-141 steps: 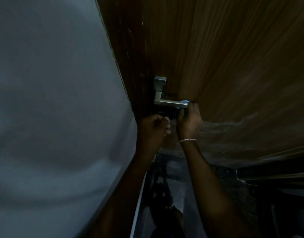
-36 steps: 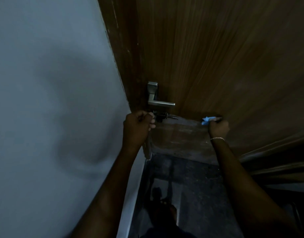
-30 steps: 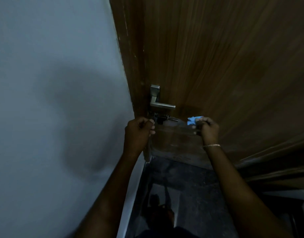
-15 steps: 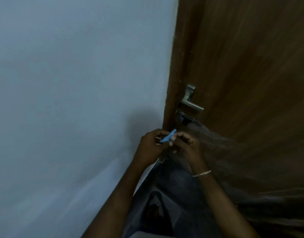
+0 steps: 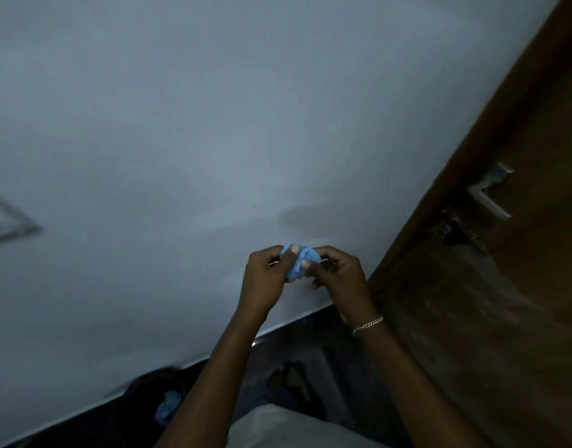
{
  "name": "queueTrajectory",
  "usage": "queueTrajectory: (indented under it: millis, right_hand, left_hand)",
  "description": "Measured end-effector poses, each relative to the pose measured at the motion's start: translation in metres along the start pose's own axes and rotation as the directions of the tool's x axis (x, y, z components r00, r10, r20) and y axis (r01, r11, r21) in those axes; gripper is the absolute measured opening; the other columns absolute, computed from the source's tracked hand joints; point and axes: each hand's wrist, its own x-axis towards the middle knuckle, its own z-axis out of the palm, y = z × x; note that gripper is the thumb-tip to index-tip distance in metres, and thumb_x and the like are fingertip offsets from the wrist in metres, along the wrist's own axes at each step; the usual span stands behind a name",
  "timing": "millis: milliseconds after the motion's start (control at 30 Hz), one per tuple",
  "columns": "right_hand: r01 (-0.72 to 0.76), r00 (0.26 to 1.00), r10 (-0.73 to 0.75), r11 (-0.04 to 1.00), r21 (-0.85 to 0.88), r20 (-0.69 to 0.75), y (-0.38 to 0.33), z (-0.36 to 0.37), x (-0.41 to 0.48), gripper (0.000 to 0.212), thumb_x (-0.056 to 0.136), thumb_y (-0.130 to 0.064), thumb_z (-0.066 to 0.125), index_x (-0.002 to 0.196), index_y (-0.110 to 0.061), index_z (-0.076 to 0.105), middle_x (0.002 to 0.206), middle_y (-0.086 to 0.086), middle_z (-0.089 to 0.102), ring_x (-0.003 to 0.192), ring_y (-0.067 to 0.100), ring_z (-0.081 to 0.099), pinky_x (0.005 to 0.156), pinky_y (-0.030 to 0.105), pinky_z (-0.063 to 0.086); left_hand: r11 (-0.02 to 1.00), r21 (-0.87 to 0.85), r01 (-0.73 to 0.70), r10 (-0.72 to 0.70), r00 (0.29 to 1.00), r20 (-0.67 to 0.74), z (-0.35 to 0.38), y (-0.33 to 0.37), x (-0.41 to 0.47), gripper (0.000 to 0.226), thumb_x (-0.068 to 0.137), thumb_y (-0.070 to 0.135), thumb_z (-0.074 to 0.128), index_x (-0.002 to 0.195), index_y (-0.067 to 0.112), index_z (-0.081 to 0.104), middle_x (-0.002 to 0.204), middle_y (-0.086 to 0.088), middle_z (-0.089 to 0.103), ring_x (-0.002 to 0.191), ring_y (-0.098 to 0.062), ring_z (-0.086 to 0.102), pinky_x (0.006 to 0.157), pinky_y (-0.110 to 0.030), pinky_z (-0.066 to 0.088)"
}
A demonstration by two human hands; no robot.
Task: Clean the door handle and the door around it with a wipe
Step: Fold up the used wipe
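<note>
A crumpled blue wipe [image 5: 298,260] is pinched between both hands in front of the grey wall. My left hand [image 5: 266,279] grips its left side and my right hand [image 5: 337,274], with a chain bracelet on the wrist, grips its right side. The brown wooden door [image 5: 504,302] stands at the right edge of the view. Its silver lever handle [image 5: 489,196] sits well to the right of my hands, with a dark lock and key [image 5: 459,231] just below it. Neither hand touches the door.
A plain grey wall [image 5: 181,140] fills most of the view. A dark floor [image 5: 310,350] runs below it. Something blue in a dark container [image 5: 168,405] lies by the wall at lower left. A framed edge [image 5: 6,221] shows at far left.
My right hand left the door and brought the wipe to my left hand, which let go of the key area. The view swung left, so the door now sits at the right.
</note>
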Motion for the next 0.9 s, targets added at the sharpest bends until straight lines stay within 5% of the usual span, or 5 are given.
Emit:
queueTrajectory:
  millis: [233,433,633,767,900]
  right_hand:
    - [-0.065,0.972,0.054,0.997,0.039,0.231,0.000,0.094,-0.007,0.011,0.097,-0.009,0.061,0.105,-0.002,0.064,0.094,0.013,0.074,0.078,0.031,0.073,0.059,0.031,0.057]
    - [-0.107,0.902,0.089,0.994,0.021,0.423,0.005,0.194,-0.026,0.018,0.097,-0.008,0.059,0.111,-0.012,0.069,0.101,0.009,0.073,0.085,0.027,0.072,0.061,0.032,0.058]
    - [-0.169,0.829,0.178,0.983,-0.066,0.529,0.028,0.295,-0.048,0.024,0.088,0.000,0.064,0.104,-0.016,0.073,0.099,0.004,0.074,0.084,0.026,0.073,0.062,0.033,0.060]
    - [-0.224,0.751,0.290,0.957,-0.185,0.593,0.061,0.365,-0.066,0.038,0.084,0.008,0.062,0.112,-0.015,0.071,0.106,0.005,0.073,0.095,0.025,0.071,0.075,0.038,0.061]
    - [-0.182,0.723,0.329,0.939,-0.292,0.607,0.094,0.426,-0.077,0.039,0.079,0.012,0.065,0.105,-0.017,0.073,0.104,0.005,0.073,0.094,0.021,0.070,0.072,0.031,0.060]
  left_hand:
    - [0.995,-0.089,0.032,-0.060,0.943,-0.327,-0.103,-0.024,-0.052,0.011,0.094,0.018,0.066,0.101,0.011,0.068,0.076,-0.015,0.073,0.078,-0.027,0.075,0.063,-0.034,0.062]
    - [0.971,-0.229,0.071,-0.163,0.896,-0.413,-0.187,-0.046,-0.100,0.023,0.091,0.022,0.070,0.112,0.013,0.068,0.099,-0.005,0.071,0.089,-0.020,0.075,0.071,-0.032,0.062]
    - [0.964,-0.238,0.120,-0.233,0.812,-0.535,-0.273,-0.088,-0.144,0.017,0.084,0.006,0.075,0.100,0.006,0.069,0.080,0.005,0.072,0.077,-0.020,0.074,0.069,-0.033,0.062]
    - [0.957,-0.191,0.217,-0.289,0.756,-0.588,-0.338,-0.129,-0.167,0.016,0.079,0.000,0.076,0.086,0.013,0.071,0.083,-0.005,0.072,0.068,-0.014,0.072,0.061,-0.027,0.059]
    - [0.927,-0.168,0.335,-0.363,0.693,-0.623,-0.389,-0.179,-0.178,0.021,0.078,0.000,0.074,0.080,0.021,0.071,0.084,-0.004,0.074,0.082,-0.029,0.074,0.075,-0.045,0.063]
